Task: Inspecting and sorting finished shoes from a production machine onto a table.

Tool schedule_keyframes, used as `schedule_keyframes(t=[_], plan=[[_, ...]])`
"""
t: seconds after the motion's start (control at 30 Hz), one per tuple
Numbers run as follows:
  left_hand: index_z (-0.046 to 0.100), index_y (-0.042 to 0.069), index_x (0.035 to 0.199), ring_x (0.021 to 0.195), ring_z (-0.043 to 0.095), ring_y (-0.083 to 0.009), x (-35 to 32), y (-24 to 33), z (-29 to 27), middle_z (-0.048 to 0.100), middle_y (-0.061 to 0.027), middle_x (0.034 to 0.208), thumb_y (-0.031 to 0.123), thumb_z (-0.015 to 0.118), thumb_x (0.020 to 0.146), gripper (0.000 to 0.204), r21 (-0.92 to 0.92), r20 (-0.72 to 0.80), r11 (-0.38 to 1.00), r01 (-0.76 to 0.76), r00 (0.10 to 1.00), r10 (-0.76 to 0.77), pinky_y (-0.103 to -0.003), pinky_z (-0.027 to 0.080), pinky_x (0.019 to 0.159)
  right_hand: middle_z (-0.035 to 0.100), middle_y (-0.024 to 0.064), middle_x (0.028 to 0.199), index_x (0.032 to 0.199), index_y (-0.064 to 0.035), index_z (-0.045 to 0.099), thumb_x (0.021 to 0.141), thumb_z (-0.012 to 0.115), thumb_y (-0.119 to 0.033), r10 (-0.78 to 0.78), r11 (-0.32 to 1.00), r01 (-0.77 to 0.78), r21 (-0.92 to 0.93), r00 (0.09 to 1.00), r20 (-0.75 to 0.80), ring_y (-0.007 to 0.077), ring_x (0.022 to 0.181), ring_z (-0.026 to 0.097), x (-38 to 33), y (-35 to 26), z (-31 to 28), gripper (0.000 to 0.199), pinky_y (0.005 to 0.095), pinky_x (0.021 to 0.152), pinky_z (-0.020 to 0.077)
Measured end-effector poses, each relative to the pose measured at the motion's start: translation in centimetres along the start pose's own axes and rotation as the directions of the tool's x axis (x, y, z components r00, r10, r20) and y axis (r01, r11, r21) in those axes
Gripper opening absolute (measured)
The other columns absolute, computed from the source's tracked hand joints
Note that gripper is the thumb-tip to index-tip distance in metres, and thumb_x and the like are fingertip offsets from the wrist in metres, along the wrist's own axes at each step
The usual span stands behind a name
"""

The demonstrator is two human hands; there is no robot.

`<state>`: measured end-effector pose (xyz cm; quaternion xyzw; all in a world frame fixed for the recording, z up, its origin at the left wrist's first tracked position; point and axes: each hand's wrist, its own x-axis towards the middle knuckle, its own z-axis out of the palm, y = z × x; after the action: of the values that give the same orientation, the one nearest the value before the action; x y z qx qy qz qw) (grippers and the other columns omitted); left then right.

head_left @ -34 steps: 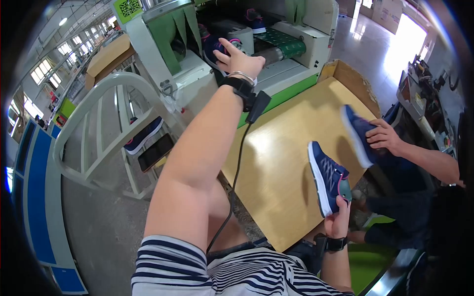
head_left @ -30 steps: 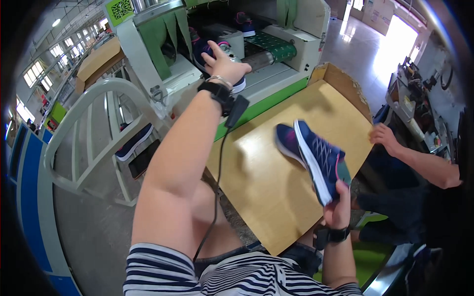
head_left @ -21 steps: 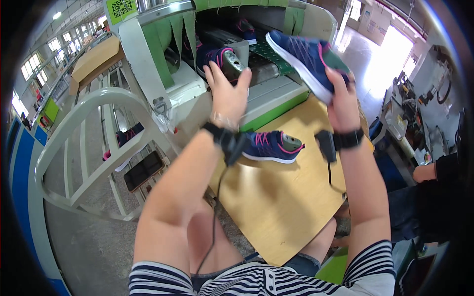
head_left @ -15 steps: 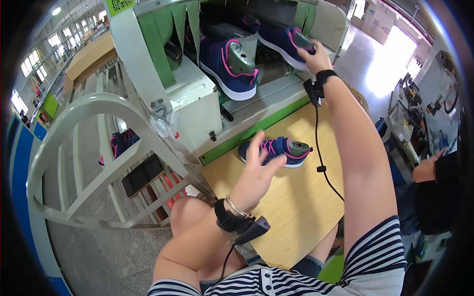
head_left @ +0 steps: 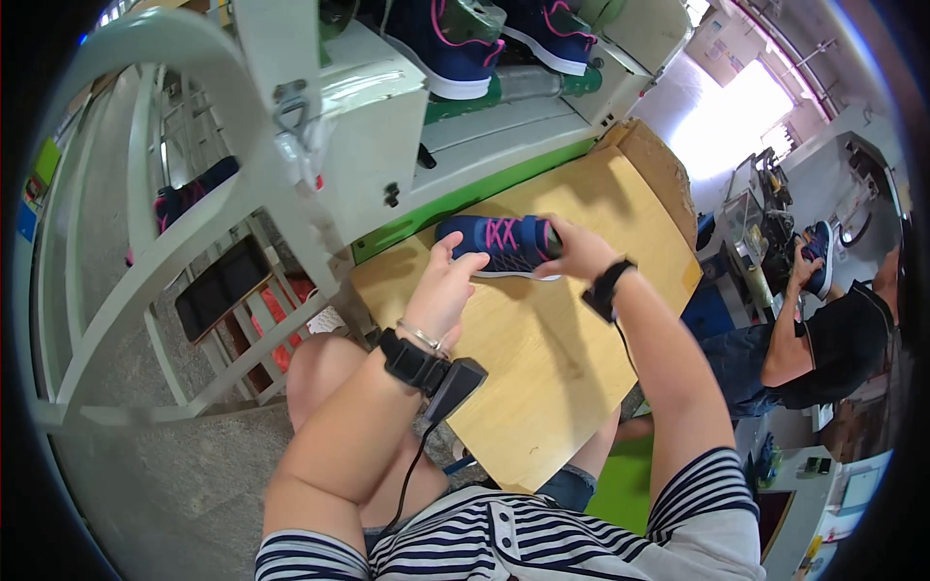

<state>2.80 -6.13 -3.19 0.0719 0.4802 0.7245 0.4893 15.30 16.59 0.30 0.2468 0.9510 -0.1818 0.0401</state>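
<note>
A navy sneaker with pink laces lies on the wooden board in front of me, toe to the left. My right hand is closed around its heel end, covering the opening and part of the last. Next to the toe is my left hand, thumb and forefinger apart and overlapping the shoe's edge; whether it touches cannot be made out. Above the board, two more navy sneakers, a left one and a right one, sit in the machine on green lasts.
At left stands a pale metal rack with another dark shoe and a black phone. A cardboard piece borders the board's far right corner. To the right, a co-worker in black holds a shoe.
My right hand has left the machine's right shoe and come down to the heel of the shoe on the board. My view has tilted downward. The two machine shoes still sit there.
</note>
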Motion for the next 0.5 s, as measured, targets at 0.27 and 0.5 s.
schedule_keyframes(t=[0.27,0.5], plan=[[0.038,0.003,0.145,0.130,0.042,-0.0282,1.1,-3.8,1.8,0.043,-0.0201,0.141,0.023,0.069,0.083,0.072,0.196,-0.055,0.979,-0.057,0.996,0.069,-0.040,0.035,0.106,0.065,0.0269,0.097,0.114,0.0010,0.053,0.076,0.080,-0.038,0.331,0.943,-0.323,0.076,0.904,-0.270,0.0455,0.094,0.062,-15.5,-5.9,6.7,0.061,0.0486,0.077,0.0503],[0.051,0.002,0.137,0.139,0.030,-0.0458,1.2,-9.3,2.3,0.031,-0.0290,0.149,0.027,0.069,0.080,0.065,0.680,0.126,0.686,-0.257,0.964,0.236,-0.042,0.029,0.117,0.061,0.0253,0.103,0.119,0.0033,0.050,0.085,0.074,-0.029,0.287,0.955,-0.236,0.178,0.887,-0.362,0.0412,0.098,0.060,-22.8,-11.6,11.5,0.053,0.0452,0.083,0.0480]])
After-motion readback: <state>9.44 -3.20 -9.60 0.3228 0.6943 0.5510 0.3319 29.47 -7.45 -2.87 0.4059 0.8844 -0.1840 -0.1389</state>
